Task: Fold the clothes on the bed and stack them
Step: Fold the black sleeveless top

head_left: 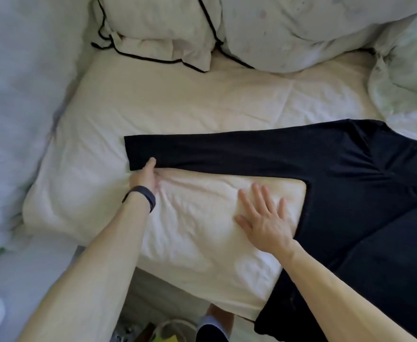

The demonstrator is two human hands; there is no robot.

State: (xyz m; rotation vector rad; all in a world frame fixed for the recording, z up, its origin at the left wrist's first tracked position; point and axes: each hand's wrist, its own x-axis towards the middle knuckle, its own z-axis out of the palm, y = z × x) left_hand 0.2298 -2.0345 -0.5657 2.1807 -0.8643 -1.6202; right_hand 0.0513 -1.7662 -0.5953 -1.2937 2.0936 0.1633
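Black long-sleeved garment of soft fabric [365, 193] lies flat on the right side of the cream-sheeted bed [178, 107], its body running over the near edge. One sleeve [227, 151] stretches left across the middle of the bed. Left hand [144, 178], dark wristband [143, 197] on the wrist, pinches the sleeve's cuff corner. Right hand [264, 218] is released, fingers spread flat on the sheet, against the garment's side edge. White pillow with black piping [158, 28] sits at the far edge.
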